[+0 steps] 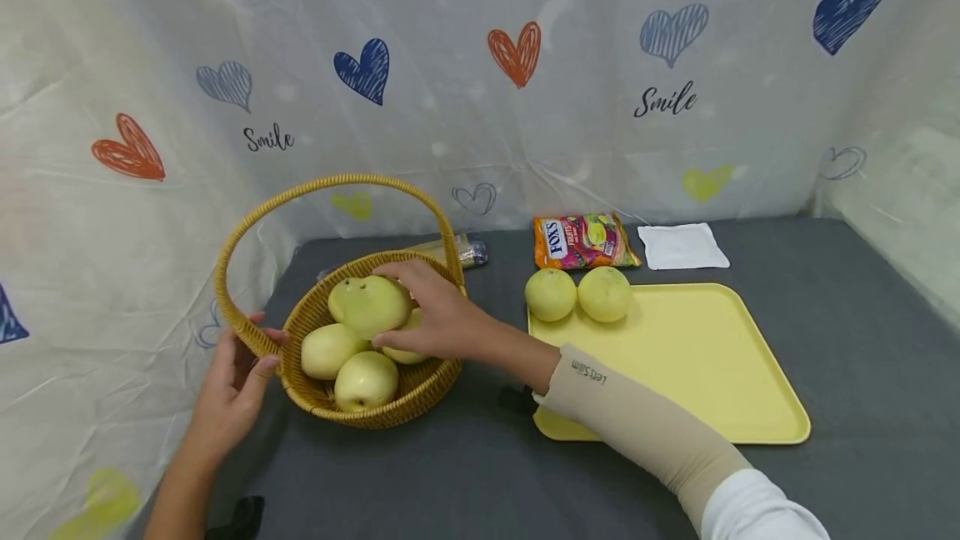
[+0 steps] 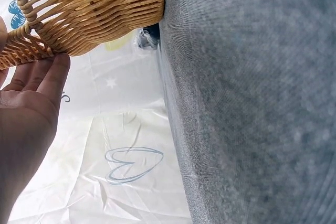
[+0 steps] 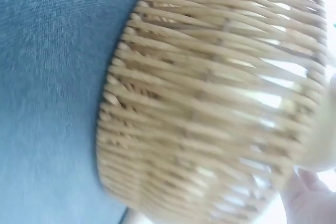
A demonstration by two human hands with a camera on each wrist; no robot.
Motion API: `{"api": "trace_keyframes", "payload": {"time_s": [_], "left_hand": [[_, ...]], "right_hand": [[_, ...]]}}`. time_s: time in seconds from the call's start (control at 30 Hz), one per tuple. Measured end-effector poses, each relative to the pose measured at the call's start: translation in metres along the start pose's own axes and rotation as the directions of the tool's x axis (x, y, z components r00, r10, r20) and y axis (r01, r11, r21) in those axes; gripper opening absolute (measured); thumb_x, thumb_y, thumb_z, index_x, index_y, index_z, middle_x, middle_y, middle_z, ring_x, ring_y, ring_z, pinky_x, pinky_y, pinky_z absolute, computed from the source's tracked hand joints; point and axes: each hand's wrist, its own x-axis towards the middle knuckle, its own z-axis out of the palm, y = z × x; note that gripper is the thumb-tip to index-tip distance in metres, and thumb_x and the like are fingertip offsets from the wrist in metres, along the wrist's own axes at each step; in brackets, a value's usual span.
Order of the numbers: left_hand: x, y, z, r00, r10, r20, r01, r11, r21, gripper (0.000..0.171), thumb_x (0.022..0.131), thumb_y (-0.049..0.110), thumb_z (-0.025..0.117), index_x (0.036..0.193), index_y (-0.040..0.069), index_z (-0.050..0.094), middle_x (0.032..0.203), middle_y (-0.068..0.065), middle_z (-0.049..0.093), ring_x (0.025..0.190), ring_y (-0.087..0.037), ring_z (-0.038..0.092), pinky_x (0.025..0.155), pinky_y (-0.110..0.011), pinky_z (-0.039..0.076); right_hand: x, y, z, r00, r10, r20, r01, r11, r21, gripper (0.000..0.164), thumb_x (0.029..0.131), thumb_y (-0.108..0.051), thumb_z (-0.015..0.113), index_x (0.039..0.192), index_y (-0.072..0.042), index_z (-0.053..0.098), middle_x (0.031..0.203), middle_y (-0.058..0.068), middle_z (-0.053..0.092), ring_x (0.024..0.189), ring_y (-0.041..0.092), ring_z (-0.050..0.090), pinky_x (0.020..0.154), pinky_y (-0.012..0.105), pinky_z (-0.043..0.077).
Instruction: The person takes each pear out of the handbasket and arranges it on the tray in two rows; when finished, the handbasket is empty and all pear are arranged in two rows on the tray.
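Note:
A brown wicker basket (image 1: 420,402) with a tall arched handle (image 1: 352,180) stands at the left of the table. Several yellow-green, apple-like fruits (image 1: 366,382) lie in it. My right hand (image 1: 438,311) reaches over the basket's right rim, thumb and fingers around an upper yellow-green fruit (image 1: 372,307). In the right wrist view the basket's woven side (image 3: 210,93) fills most of the picture, and the fingers show only at the lower right edge. My left hand (image 1: 236,386) grips the foot of the handle at the left rim; its fingers (image 2: 52,77) lie against the wicker in the left wrist view.
A yellow tray (image 1: 675,357) lies at the right, with two yellow-green fruits (image 1: 551,296) by its back left corner. Behind are a Fox's candy bag (image 1: 585,242), a white packet (image 1: 682,247) and a clear-wrapped item (image 1: 472,252). A patterned curtain (image 1: 450,123) hangs behind the table.

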Motion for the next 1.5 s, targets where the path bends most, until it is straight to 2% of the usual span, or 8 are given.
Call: {"api": "trace_keyframes", "payload": {"time_s": [0.2,0.3,0.43,0.67,0.8,1.2,1.37,1.5], "left_hand": [[0.0,-0.002,-0.002,0.999,-0.036,-0.011,0.036,0.998,-0.047,0.054,0.095,-0.022,0.045,0.146,-0.01,0.032,0.115,-0.026,0.055,0.112,-0.018,0.06,0.087,-0.016,0.048],[0.0,-0.001,-0.002,0.997,-0.076,-0.012,0.076,0.996,-0.037,0.054,0.095,-0.022,0.046,0.146,-0.011,0.031,0.114,-0.03,0.053,0.111,-0.018,0.059,0.086,-0.017,0.048],[0.0,0.0,-0.002,0.992,-0.123,-0.001,0.123,0.992,-0.006,0.054,0.095,-0.02,0.047,0.146,-0.009,0.031,0.115,-0.028,0.054,0.112,-0.016,0.06,0.086,-0.016,0.049],[0.001,0.0,-0.001,1.0,-0.016,0.007,0.016,1.0,-0.006,0.055,0.095,-0.022,0.046,0.146,-0.008,0.032,0.116,-0.02,0.057,0.112,-0.015,0.06,0.085,-0.014,0.048],[0.002,-0.001,0.0,1.0,0.014,0.006,-0.015,1.0,0.02,0.057,0.094,-0.023,0.047,0.147,-0.007,0.033,0.117,-0.015,0.059,0.112,-0.013,0.06,0.084,-0.014,0.047],[0.0,0.001,0.002,1.0,0.008,0.012,-0.009,0.999,0.039,0.057,0.094,-0.023,0.047,0.147,-0.007,0.032,0.115,-0.019,0.058,0.11,-0.013,0.061,0.083,-0.014,0.048],[0.001,0.002,0.001,1.0,0.003,0.004,-0.003,1.0,0.025,0.056,0.094,-0.023,0.046,0.146,-0.007,0.032,0.115,-0.019,0.058,0.109,-0.014,0.061,0.084,-0.014,0.048],[0.001,0.003,0.001,1.0,0.003,-0.001,-0.003,0.999,0.032,0.056,0.094,-0.023,0.047,0.146,-0.008,0.033,0.114,-0.019,0.058,0.11,-0.013,0.06,0.086,-0.014,0.047]], "right_hand": [[-0.008,0.001,-0.019,0.998,-0.021,-0.063,0.026,0.996,0.08,0.074,0.085,-0.022,0.083,0.147,-0.008,0.043,0.138,0.006,0.046,0.112,0.014,0.05,0.087,0.031,0.051],[-0.012,0.001,-0.027,0.996,-0.02,-0.085,0.03,0.993,0.116,0.073,0.085,-0.02,0.083,0.146,-0.007,0.044,0.137,0.005,0.047,0.113,0.014,0.051,0.087,0.033,0.052],[-0.022,-0.001,-0.036,0.995,0.013,-0.096,0.005,0.983,0.183,0.073,0.085,-0.017,0.083,0.147,-0.008,0.045,0.137,0.004,0.046,0.113,0.017,0.054,0.087,0.034,0.055],[-0.043,-0.007,-0.051,0.991,0.052,-0.122,-0.027,0.979,0.203,0.075,0.083,-0.017,0.085,0.147,-0.016,0.046,0.136,0.002,0.047,0.114,0.019,0.056,0.09,0.035,0.054],[-0.056,-0.007,-0.059,0.989,0.087,-0.124,-0.059,0.975,0.213,0.075,0.083,-0.016,0.085,0.147,-0.014,0.046,0.138,0.002,0.047,0.114,0.02,0.057,0.091,0.037,0.054],[-0.106,0.005,-0.098,0.983,0.133,-0.127,-0.12,0.987,0.105,0.076,0.075,-0.011,0.089,0.139,-0.009,0.049,0.133,0.004,0.052,0.109,0.024,0.058,0.091,0.038,0.054],[-0.129,0.007,-0.119,0.972,0.169,-0.166,-0.16,0.985,0.067,0.076,0.071,-0.006,0.091,0.136,-0.01,0.05,0.131,0.003,0.053,0.105,0.024,0.059,0.089,0.034,0.055],[-0.148,0.011,-0.131,0.958,0.209,-0.197,-0.202,0.978,0.058,0.074,0.073,-0.003,0.089,0.135,-0.011,0.05,0.13,0.003,0.053,0.101,0.021,0.061,0.087,0.031,0.055]]}}
